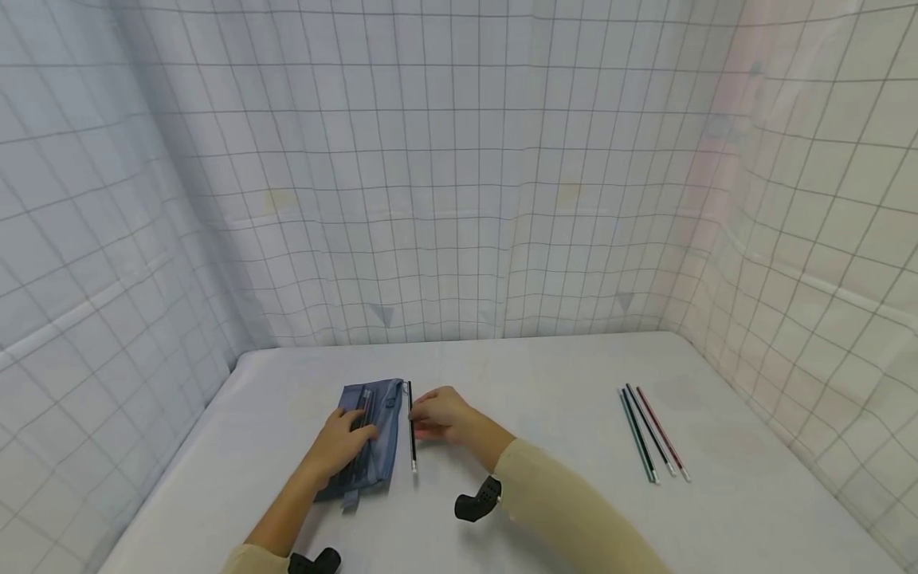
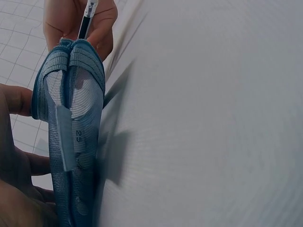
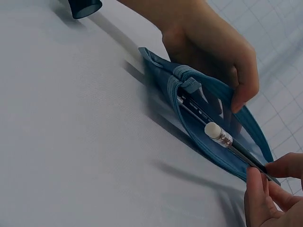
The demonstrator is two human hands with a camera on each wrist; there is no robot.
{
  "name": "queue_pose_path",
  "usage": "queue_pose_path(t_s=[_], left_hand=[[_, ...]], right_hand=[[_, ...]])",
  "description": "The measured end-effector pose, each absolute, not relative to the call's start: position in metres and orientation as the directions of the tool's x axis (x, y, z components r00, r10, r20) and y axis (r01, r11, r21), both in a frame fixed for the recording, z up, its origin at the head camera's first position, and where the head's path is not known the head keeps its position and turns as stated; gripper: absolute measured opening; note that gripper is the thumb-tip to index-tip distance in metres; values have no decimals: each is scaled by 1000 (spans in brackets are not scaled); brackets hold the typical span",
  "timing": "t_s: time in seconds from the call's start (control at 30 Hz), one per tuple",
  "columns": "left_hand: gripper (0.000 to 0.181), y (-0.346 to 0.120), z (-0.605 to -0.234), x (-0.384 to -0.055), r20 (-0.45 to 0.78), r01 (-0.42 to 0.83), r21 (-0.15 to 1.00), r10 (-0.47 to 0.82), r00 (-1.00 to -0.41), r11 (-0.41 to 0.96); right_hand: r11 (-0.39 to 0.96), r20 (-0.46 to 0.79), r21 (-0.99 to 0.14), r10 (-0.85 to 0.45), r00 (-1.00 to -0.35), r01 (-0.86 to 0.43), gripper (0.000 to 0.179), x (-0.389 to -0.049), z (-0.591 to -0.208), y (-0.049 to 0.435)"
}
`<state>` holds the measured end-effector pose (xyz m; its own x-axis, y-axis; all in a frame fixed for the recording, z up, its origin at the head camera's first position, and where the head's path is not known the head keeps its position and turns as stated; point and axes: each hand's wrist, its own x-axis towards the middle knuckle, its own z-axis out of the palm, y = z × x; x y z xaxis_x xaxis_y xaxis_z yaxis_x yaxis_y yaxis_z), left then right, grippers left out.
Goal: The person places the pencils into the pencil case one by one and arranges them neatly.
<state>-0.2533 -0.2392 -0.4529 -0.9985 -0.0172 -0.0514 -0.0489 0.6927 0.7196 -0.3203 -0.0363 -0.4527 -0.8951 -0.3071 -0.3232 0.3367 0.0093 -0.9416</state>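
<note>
My left hand [image 1: 340,446] lies over a blue mesh zip pouch [image 1: 386,442], holding one side of its opening. In the right wrist view the mouth of this pouch [image 3: 189,135] gapes, with the left hand [image 3: 213,42] gripping the upper rim. Pencils [image 3: 195,108] lie inside. My right hand [image 1: 441,416] pinches a black pencil [image 1: 412,430] along its shaft, beside the pouch's open edge. The white eraser end of that pencil [image 3: 227,141] overlaps the opening in the right wrist view, with the right hand's fingertips [image 3: 255,182] round the shaft.
Several pencils, among them a green pencil [image 1: 637,434] and a red pencil [image 1: 663,434], lie side by side at the right of the white table [image 1: 531,383]. A white gridded curtain [image 1: 459,175] surrounds the table at the back and sides.
</note>
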Motion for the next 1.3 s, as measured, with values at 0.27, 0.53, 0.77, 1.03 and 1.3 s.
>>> queue_pose_path(t_s=[0.27,0.53,0.77,1.03,1.3], left_hand=[[72,-238,-453,-254,-64,-55,720,-13,-998,692],[72,-242,-454,-253,-70,-61,723,-14,-997,689],[73,-241,-454,-255,-74,-55,732,-1,-997,679],[73,-240,-455,-255,-75,-61,733,-9,-997,677],[74,-241,-453,-254,-80,-71,756,-16,-997,651]], right_hand=[[21,-329,-940,-307,-893,340,18,-320,-451,-45],[57,-319,-946,-334,-887,318,16,-320,-453,-54],[38,-317,-946,-318,-893,322,20,-326,-453,-62],[28,-311,-948,-282,-907,317,12,-326,-454,-72],[46,-277,-961,-254,-927,274,12,-321,-453,-93]])
